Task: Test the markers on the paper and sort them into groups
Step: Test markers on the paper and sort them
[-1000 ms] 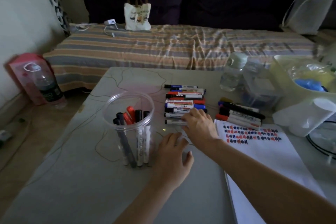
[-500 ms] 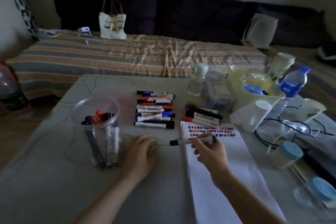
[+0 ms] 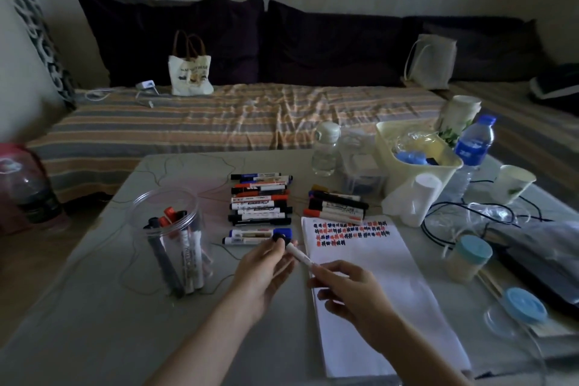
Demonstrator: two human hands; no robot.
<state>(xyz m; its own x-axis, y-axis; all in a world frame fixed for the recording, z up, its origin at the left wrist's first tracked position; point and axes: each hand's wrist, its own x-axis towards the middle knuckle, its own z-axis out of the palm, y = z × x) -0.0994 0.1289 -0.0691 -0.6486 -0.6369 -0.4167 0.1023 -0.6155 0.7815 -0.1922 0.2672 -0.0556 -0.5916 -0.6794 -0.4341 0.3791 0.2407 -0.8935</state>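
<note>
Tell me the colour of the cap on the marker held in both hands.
Black cap, head view.

We find no text legible. The markers (image 3: 260, 197) lying in a row on the counter (image 3: 94, 307) carry printed barrel labels, too small to read. The tote bag (image 3: 190, 74) on the bed shows blurred lettering. The blue bottle label (image 3: 473, 147) bears unreadable marks. The paper (image 3: 369, 276) holds red and black test scribbles, not characters we can read.

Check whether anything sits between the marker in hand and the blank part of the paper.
Nothing visible does. The marker is held by both hands just left of the paper, whose area below the test marks lies bare.
</note>
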